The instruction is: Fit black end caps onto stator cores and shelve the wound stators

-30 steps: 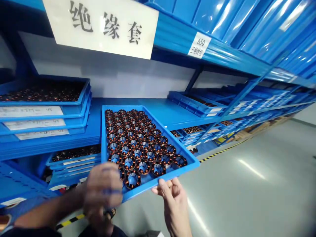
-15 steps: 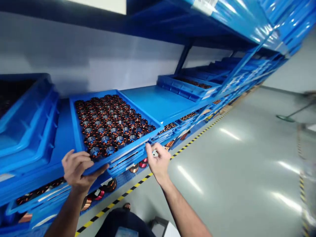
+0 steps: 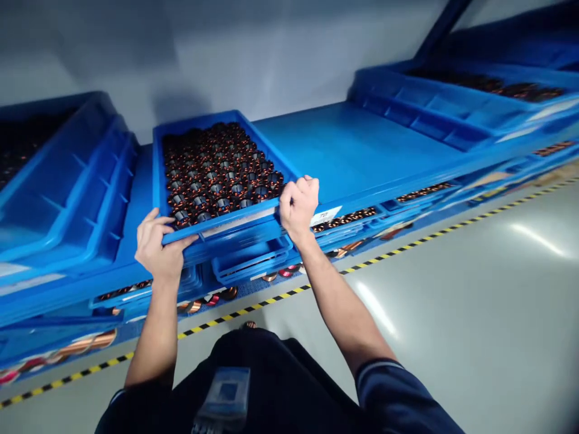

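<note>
Blue shelving (image 3: 353, 150) carries the tray (image 3: 239, 220) of copper-wound rings (image 3: 217, 175), whose near corners the left hand (image 3: 160, 244) and right hand (image 3: 299, 205) grip; pushed unevenly, it could skew toward the stacked trays (image 3: 67, 199) beside it, jostling rings.

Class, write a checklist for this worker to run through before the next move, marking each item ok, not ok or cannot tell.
1. Left hand on the tray's front left corner: ok.
2. Right hand on its front right corner: ok.
3. Copper coils inside the rim: ok.
4. Gap between the tray and the stacked trays on the left: ok, a strip of shelf shows between them.
5. Label on the tray's front readable: not ok, too blurred.
6. Tray's underside fully resting on the shelf: cannot tell, it is hidden.
</note>
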{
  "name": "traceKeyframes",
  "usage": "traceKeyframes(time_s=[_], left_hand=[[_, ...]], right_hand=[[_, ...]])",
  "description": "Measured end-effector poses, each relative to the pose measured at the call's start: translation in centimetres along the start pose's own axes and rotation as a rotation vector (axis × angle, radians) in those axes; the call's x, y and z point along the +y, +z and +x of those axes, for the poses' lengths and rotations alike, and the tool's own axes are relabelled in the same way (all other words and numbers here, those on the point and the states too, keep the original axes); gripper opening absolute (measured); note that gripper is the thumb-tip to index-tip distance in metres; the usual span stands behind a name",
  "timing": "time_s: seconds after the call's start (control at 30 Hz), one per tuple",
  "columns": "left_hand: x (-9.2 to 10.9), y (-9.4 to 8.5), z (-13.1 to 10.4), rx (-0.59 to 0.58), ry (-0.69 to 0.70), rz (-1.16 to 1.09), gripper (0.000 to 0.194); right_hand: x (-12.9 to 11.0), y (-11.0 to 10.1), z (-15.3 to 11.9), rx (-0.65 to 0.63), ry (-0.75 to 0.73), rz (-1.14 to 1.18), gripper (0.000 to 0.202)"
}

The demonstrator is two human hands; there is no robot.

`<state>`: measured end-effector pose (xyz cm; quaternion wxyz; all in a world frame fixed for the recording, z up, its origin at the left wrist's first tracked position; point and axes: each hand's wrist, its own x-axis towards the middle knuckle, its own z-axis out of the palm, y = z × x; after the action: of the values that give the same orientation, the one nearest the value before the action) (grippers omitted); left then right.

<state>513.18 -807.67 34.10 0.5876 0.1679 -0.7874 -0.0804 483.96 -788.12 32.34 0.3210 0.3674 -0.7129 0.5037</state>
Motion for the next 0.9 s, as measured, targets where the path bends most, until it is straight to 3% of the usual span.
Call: traceKeyframes(time_s=[0.2, 0.5, 0.73, 0.9], left_hand=[[0.9, -0.1, 0.0, 0.032, -0.097, 0.089, 0.066], [1.1, -0.1, 0.3, 0.028, -0.155, 0.228, 0.074], [1.1, 0.0, 0.2, 0.066, -0.130, 0.164, 0.074], [1.0, 0.0, -0.2, 0.032, -0.155, 0.127, 0.069]], right_hand=[[0.7, -0.2, -0.3, 0.071, -0.117, -0.043, 0.049], [1.6, 0.2, -1.2, -0.091, -0.049, -0.047, 0.055], [2.0, 0.9, -1.2, -0.015, -0.043, -0.058, 0.059], [2.7, 1.1, -1.4, 0.045, -0.087, -0.055, 0.058]])
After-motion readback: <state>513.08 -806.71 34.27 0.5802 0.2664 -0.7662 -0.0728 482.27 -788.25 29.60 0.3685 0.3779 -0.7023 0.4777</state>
